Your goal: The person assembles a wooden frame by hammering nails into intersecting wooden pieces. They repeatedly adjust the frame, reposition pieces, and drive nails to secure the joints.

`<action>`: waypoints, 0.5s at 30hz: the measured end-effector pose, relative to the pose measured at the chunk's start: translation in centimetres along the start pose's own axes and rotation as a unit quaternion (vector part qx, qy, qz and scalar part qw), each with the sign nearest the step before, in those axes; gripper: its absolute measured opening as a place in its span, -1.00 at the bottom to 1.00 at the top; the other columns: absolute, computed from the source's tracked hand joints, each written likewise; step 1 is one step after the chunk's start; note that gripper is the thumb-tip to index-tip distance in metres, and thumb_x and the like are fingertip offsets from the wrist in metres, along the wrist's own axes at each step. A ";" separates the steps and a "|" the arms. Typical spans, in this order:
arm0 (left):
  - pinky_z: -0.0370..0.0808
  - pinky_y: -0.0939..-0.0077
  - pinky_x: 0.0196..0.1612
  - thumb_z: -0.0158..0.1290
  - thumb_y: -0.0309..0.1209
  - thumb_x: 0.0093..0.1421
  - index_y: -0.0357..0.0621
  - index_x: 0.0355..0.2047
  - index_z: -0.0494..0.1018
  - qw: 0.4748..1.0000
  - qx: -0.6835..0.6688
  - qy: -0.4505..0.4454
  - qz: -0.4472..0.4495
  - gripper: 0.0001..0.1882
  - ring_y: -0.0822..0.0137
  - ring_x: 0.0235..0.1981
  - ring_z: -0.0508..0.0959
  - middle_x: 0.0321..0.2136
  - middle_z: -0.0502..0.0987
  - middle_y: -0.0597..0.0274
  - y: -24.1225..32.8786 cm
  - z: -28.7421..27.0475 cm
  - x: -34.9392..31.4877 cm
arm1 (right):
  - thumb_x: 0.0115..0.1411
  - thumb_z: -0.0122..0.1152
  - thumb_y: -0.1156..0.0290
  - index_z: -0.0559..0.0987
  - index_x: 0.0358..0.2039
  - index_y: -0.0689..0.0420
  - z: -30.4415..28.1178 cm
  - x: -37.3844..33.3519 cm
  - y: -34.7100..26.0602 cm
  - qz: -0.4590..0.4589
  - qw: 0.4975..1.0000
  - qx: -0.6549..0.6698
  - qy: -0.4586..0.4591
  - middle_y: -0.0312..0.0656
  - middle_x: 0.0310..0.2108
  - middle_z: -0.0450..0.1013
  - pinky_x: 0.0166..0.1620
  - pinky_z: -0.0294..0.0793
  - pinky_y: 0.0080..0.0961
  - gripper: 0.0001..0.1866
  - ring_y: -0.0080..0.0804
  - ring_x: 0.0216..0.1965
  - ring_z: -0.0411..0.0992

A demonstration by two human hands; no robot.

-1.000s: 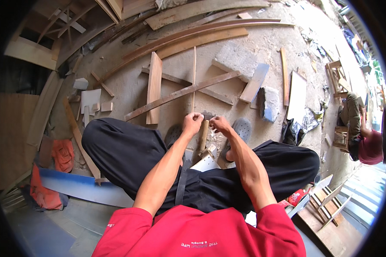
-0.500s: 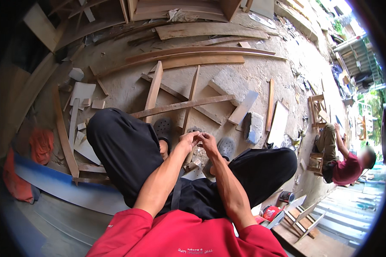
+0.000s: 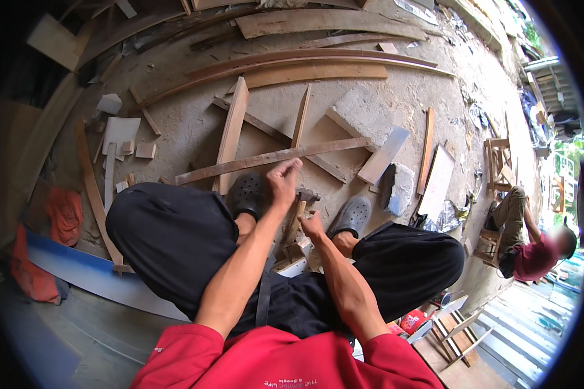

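My left hand (image 3: 283,182) is raised ahead of the right one, its fingers closed, near the long wooden strip (image 3: 272,159) that lies across other pieces. Whatever it may hold is too small to make out. Lower and to the right, my right hand (image 3: 313,224) has its fingers curled together beside a hammer (image 3: 298,219) with a wooden handle and dark metal head. I cannot tell whether the hand touches the handle or pinches something small. Small wood offcuts (image 3: 299,249) lie between my feet, below the hammer.
Long boards (image 3: 311,68) lie farther off. A whitish block (image 3: 398,189) and a pale board (image 3: 384,155) are to the right of my feet. At left are an orange cloth (image 3: 65,216) and a blue-and-white curved panel (image 3: 97,272). A seated person (image 3: 529,243) is at far right.
My hands were together at the fingertips and have parted. The left has moved away and up, the right slightly down toward the hammer, which now shows more clearly. The view has shifted a little.
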State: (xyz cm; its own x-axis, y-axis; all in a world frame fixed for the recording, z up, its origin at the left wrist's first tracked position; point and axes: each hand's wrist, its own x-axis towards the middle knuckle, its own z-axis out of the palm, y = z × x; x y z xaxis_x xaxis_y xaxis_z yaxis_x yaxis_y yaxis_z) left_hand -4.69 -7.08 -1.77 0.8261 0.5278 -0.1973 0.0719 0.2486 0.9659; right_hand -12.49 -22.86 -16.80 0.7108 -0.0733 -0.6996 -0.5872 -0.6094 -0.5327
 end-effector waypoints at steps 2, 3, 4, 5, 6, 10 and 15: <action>0.38 0.72 -0.48 0.24 -0.31 0.17 -0.25 -0.30 0.63 0.998 0.043 -0.025 -0.027 -0.77 0.63 -0.54 0.46 -0.51 0.59 0.37 0.4 -1.7 2.7 | 0.05 0.32 0.14 0.21 0.14 0.42 1.9 0.3 1.5 -0.010 0.998 -0.057 0.005 0.33 0.08 0.32 0.13 0.36 -0.21 -0.19 0.16 0.09 0.36; 0.41 0.71 -0.48 0.24 -0.31 0.17 -0.26 -0.29 0.62 0.998 0.051 -0.028 -0.032 -0.76 0.61 -0.52 0.49 -0.49 0.60 0.35 0.6 -2.5 3.8 | 0.05 0.32 0.15 0.20 0.15 0.40 2.5 -0.3 1.3 -0.001 0.996 -0.094 -0.003 0.34 0.09 0.31 0.09 0.41 -0.22 -0.19 0.13 0.06 0.39; 0.44 0.70 -0.48 0.25 -0.31 0.16 -0.26 -0.29 0.62 0.997 0.058 -0.032 -0.038 -0.76 0.60 -0.51 0.52 -0.48 0.61 0.33 0.9 -3.0 4.7 | 0.06 0.33 0.15 0.19 0.16 0.38 2.8 -0.7 1.0 0.009 0.991 -0.132 -0.011 0.34 0.10 0.30 0.04 0.45 -0.22 -0.19 0.10 0.03 0.42; 0.45 0.70 -0.48 0.25 -0.31 0.16 -0.26 -0.28 0.62 0.996 0.075 -0.029 -0.042 -0.76 0.59 -0.50 0.53 -0.48 0.62 0.32 1.2 -3.5 5.3 | 0.05 0.33 0.16 0.18 0.16 0.41 2.8 -1.0 0.3 0.016 0.992 -0.114 -0.052 0.36 0.09 0.31 0.12 0.38 -0.18 -0.17 0.21 0.08 0.38; 0.46 0.70 -0.48 0.25 -0.32 0.16 -0.26 -0.27 0.62 0.994 0.091 -0.032 -0.047 -0.75 0.58 -0.49 0.55 -0.47 0.62 0.32 1.3 -3.6 5.9 | 0.06 0.33 0.17 0.18 0.15 0.41 2.7 -0.9 0.0 0.010 0.991 -0.110 -0.071 0.36 0.07 0.33 0.12 0.39 -0.18 -0.18 0.21 0.08 0.38; 0.48 0.70 -0.49 0.24 -0.33 0.15 -0.25 -0.23 0.61 0.983 0.142 -0.093 -0.065 -0.74 0.57 -0.48 0.56 -0.46 0.62 0.31 1.0 -3.3 7.0 | 0.08 0.30 0.18 0.19 0.12 0.43 2.7 0.7 0.1 -0.015 0.987 -0.119 -0.110 0.35 -0.02 0.39 0.10 0.38 -0.15 -0.23 0.22 0.07 0.37; 0.46 0.65 -0.53 0.20 -0.31 0.18 -0.19 -0.20 0.62 0.962 0.231 -0.131 -0.065 -0.75 0.58 -0.53 0.54 -0.51 0.61 0.31 1.6 -2.6 7.0 | 0.11 0.26 0.19 0.23 0.05 0.41 2.1 1.2 -0.5 -0.027 0.989 -0.104 -0.102 0.37 -0.04 0.40 0.07 0.38 -0.09 -0.33 0.24 0.05 0.38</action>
State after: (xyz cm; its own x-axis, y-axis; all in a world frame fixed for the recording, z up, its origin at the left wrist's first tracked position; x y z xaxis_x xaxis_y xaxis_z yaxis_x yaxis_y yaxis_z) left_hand -0.29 -0.91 -2.06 0.9014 0.2792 -0.3310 0.3748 -0.1205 0.9192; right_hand -12.11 -20.96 -18.35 0.6344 0.1118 -0.7649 -0.4431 -0.7582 -0.4784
